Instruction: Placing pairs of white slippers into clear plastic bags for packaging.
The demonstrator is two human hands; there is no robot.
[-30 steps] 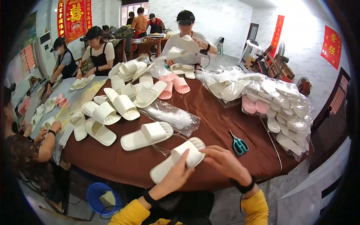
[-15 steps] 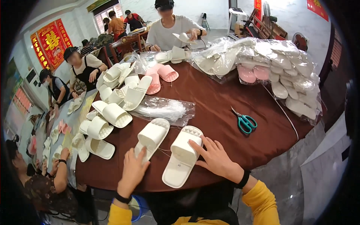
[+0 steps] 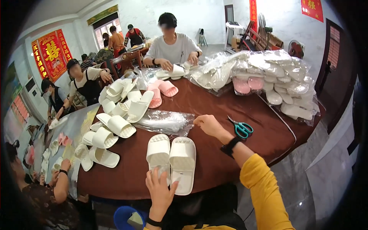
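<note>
Two white slippers [image 3: 182, 153] stand side by side, toes pointing away, at the near edge of the brown-covered table. My left hand [image 3: 161, 189] rests on their heel ends, fingers spread, mostly over the left slipper [image 3: 158, 149]. My right hand [image 3: 210, 125] reaches forward to a clear plastic bag [image 3: 165, 122] of thin white strips. Its fingertips are bent together at the bag's right edge. Teal-handled scissors [image 3: 242, 129] lie to the right of that hand.
Several white slippers [image 3: 122, 125] are heaped at the left, with a pink pair [image 3: 168, 88] behind. Bagged slippers [image 3: 283, 82] pile up at the back right. Across the table a person [image 3: 172, 50] handles white slippers. A blue bin [image 3: 128, 218] stands below the table edge.
The two slippers, earlier apart and tilted, now stand straight together. My right hand has left the right slipper and moved forward to the bag; the left has shifted right across the heels.
</note>
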